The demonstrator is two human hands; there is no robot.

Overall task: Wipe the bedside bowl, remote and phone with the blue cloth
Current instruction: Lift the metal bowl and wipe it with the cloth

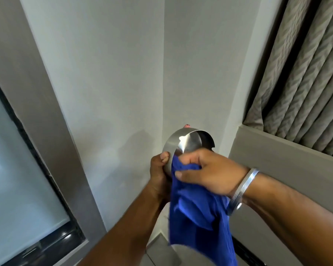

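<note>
A shiny steel bowl [188, 144] is held up in the air in front of the white wall corner, tilted so its inside faces me. My left hand [159, 169] grips its lower left rim, thumb on the outside. My right hand [206, 170] bunches the blue cloth [198, 217] and presses it against the bowl's lower inside edge. The rest of the cloth hangs down below my wrist, which wears a metal bangle. The remote and phone are out of view.
A frosted glass window [17, 179] with a dark frame fills the left. Grey patterned curtains [304, 73] hang at the upper right above a grey ledge [277, 160]. A white surface [161, 252] shows below my arms.
</note>
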